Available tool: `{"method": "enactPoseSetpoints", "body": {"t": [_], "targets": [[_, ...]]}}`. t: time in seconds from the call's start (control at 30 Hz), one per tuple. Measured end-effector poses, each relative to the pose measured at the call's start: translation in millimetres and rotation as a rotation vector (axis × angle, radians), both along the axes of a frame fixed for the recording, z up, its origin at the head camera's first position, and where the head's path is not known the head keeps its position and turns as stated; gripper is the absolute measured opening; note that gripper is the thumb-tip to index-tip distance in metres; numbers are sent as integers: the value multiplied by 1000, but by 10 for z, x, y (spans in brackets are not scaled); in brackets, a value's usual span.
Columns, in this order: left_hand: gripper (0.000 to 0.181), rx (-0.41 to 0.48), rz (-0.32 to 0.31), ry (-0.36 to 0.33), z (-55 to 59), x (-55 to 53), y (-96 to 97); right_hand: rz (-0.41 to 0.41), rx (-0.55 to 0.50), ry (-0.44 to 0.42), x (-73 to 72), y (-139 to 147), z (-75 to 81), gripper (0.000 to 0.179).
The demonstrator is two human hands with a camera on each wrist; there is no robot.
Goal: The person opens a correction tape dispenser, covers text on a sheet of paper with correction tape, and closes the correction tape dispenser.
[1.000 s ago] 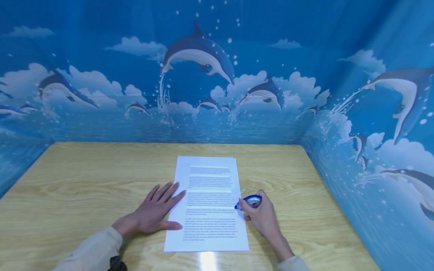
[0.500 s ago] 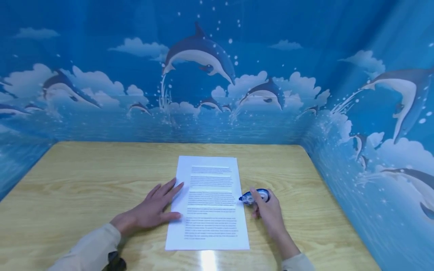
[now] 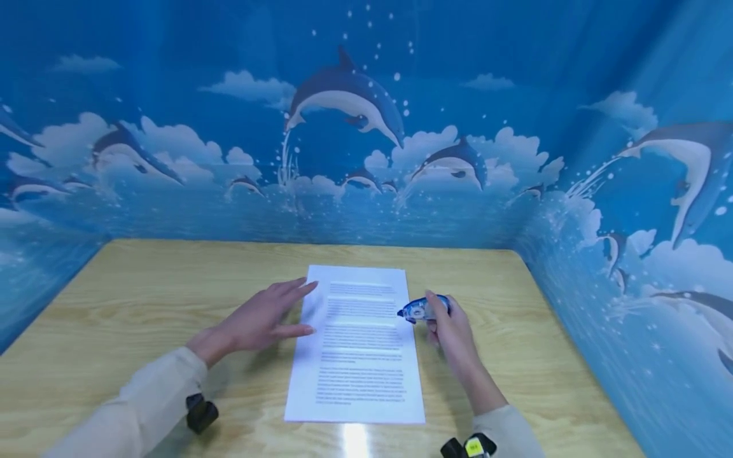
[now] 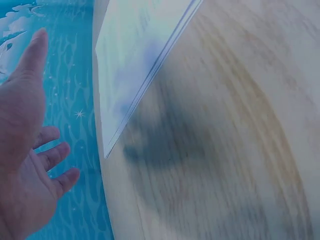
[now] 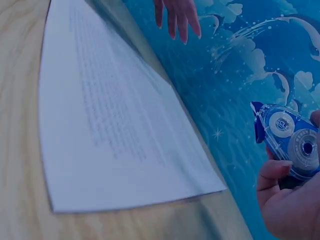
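A stack of printed paper [image 3: 357,407] lies on the table, with several white strips across the text of its top sheet. My left hand [image 3: 266,318] is raised over the paper's left edge, its fingers spread and holding nothing; in the left wrist view its shadow falls on paper and wood. At the right edge of the sheet, my right hand [image 3: 455,337] grips a blue, transparent correction tape [image 3: 419,310] between thumb and fingers. The tape's tip points left and overlaps the sheet's margin in the head view. Its white reels show through the casing in the right wrist view.
The wooden table [image 3: 189,273] ends at a blue curtain [image 3: 258,210] printed with dolphins, which rises behind and along both sides. Dark straps with small devices [image 3: 202,413] sit at both sleeves.
My left hand has lifted off the sheet and moved farther up the page. My right hand has drawn right, then moved up along the paper's edge, still holding the correction tape.
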State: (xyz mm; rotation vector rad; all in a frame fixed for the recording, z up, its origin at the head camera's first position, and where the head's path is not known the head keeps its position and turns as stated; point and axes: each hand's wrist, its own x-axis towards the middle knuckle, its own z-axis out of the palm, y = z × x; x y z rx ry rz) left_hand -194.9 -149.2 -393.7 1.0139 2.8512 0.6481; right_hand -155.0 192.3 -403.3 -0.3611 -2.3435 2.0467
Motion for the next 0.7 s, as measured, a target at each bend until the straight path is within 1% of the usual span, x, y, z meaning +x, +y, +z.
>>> {"method": "enactPoseSetpoints", "body": {"t": [0.13, 0.2, 0.43, 0.57, 0.7], "targets": [[86, -10, 13, 20, 50, -14, -20, 24, -15, 32, -25, -51, 41, 52], [85, -15, 13, 33, 59, -15, -33, 24, -21, 31, -27, -72, 54, 50], [79, -38, 13, 71, 27, -31, -65, 13, -7, 3, -32, -121, 84, 50], [78, -41, 10, 62, 18, -46, -60, 33, -5, 9, -37, -143, 106, 51], [76, -29, 3, 23, -10, -67, -15, 59, 6, 10, -44, -176, 114, 48]]}}
